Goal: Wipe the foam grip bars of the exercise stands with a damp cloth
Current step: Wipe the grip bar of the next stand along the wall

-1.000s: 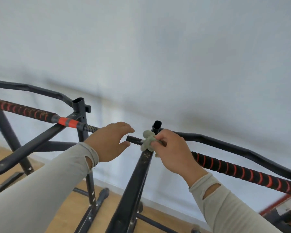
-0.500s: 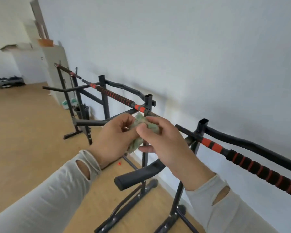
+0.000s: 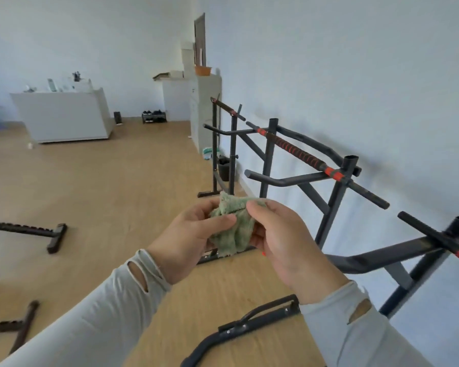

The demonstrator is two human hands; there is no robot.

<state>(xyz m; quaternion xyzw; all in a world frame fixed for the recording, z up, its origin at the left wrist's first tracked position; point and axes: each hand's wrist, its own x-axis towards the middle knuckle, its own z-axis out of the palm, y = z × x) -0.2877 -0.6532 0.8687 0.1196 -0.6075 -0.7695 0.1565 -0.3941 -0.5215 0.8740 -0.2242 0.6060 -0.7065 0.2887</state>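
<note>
A crumpled pale green cloth hangs between both hands, held in mid-air in the middle of the view. My left hand pinches its left side and my right hand grips its right side. Black exercise stands line the white wall on the right. One foam grip bar, black with red spiral stripes and a red end band, runs across a stand beyond my hands. The nearest stand shows a bare black bar end and a red band at the far right edge. Neither hand touches a bar.
A black stand foot lies on the wooden floor just below my right wrist. More black bar parts lie on the floor at left. A white counter and a white cabinet stand further back.
My right hand left the bar end it was wiping and brought the cloth to my left hand. My view swung left, away from the wall and onto the room.
</note>
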